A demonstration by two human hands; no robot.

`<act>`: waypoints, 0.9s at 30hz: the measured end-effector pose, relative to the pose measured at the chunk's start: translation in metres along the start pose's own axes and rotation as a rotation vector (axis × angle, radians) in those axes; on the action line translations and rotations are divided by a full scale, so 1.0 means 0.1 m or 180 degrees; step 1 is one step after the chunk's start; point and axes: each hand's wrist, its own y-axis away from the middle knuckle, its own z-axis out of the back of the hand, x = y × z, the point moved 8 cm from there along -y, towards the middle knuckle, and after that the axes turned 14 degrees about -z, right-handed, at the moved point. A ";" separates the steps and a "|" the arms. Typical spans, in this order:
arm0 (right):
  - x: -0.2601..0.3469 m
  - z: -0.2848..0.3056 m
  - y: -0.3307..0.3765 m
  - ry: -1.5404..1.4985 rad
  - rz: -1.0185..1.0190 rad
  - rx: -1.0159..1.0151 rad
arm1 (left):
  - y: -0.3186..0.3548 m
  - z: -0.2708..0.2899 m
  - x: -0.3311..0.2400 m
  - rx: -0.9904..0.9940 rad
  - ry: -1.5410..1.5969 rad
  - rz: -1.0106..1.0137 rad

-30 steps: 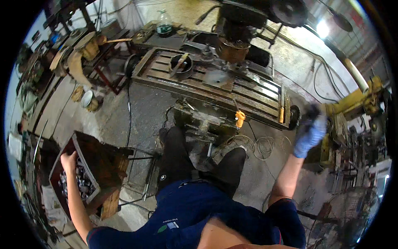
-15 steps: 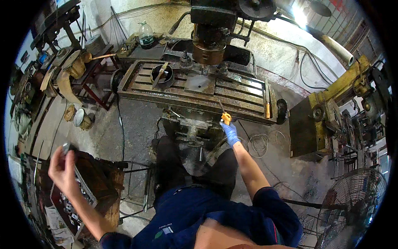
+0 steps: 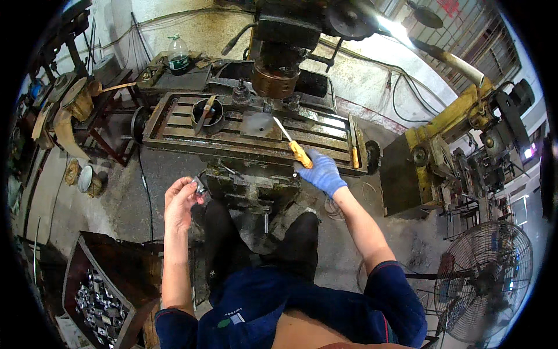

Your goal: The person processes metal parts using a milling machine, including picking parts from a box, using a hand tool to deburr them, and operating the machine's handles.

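The right grip (image 3: pixel 322 173) is closed on a screwdriver (image 3: pixel 293 145) at the near edge of the milling machine's counter (image 3: pixel 174 135), its tip reaching away over a flat plate (image 3: pixel 257 123) on that counter. Left of the right grip, before the counter edge, the left grip (image 3: pixel 180 200) pinches a small metal piece (image 3: pixel 199 185). Far left on the counter sits a ring (image 3: pixel 207 114). Behind it stands a bottle (image 3: pixel 178 53). Below the left grip, on the floor, lies a crate of parts (image 3: pixel 102 296). Right of the right grip stands a fan (image 3: pixel 485 280).

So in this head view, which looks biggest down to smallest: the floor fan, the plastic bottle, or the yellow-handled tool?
1. Floor fan, largest, though it is also nearer the camera.
2. Yellow-handled tool, held in the gloved right hand.
3. Plastic bottle, looks about as long; unsure.
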 end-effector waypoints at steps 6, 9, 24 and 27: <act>0.35 -0.10 -0.60 0.1047 -0.0507 0.0431 | 0.02 0.28 -0.02 -0.0264 -0.0219 0.0068; 0.49 0.00 -0.80 0.0974 -0.0545 0.0306 | 0.02 0.30 -0.01 -0.0215 -0.0214 0.0125; 0.02 -0.03 -0.09 0.0175 -0.0135 0.0962 | -0.28 -0.61 0.73 0.0485 0.0010 0.0665; 0.19 0.02 0.52 -0.0498 0.0524 0.1576 | -0.41 -0.65 0.88 0.0514 -0.0287 0.0711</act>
